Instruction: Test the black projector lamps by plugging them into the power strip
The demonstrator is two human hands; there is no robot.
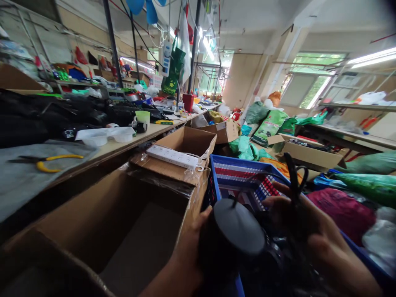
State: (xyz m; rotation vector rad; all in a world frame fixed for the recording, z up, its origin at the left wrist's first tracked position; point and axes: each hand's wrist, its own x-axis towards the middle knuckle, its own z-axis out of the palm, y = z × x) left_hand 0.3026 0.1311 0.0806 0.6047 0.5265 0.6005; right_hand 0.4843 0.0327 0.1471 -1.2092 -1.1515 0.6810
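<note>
My left hand [185, 255] is wrapped round the side of a black cylindrical object [238, 227] with a smooth round end, its kind unclear. Its lower part is lost in shadow. On the other side, my right hand [328, 243] has its fingers closed on a looped, bundled black cable [295, 181]. Whether the cable joins the black object cannot be made out. Both hands are over a blue plastic crate [247, 161] with red and white on its inner walls. More dark items are dimly visible below the hands.
An open cardboard box [86, 218] stands at left, with a white power strip [173, 156] on cardboard behind it. Yellow-handled pliers [49, 163] and clear plastic trays [105, 136] lie on the workbench. Several sacks [269, 128] and a dark red bag [343, 214] crowd the right.
</note>
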